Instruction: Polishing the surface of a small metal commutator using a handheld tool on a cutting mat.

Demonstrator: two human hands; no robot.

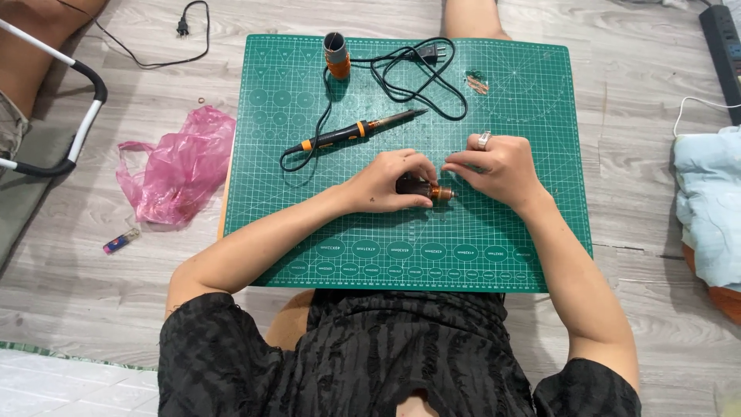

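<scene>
Looking down, we see the wood-grain floor (633, 93) first, then the green cutting mat (532, 255) spread over it, with a pink plastic bag (181, 166) crumpled to its left and a pale blue cloth (710, 205) at the right edge. On the far half of the mat lies a soldering iron (359, 131) with an orange collar, its black cord (409, 73) looping toward a small orange-and-grey cylinder (336, 54). Near the mat's middle we find our left hand (386, 185) closed around a small dark part with a copper-coloured end (440, 193), pinning it against the mat. Our right hand (494, 166), a ring on one finger, pinches at the copper end with its fingertips. We judge the part light, stiff and rather smooth, likely to roll if let go, so the dark body seems the steadier place to grip, leaving the copper end free. What the far scraps (476, 81) are, we cannot tell.
</scene>
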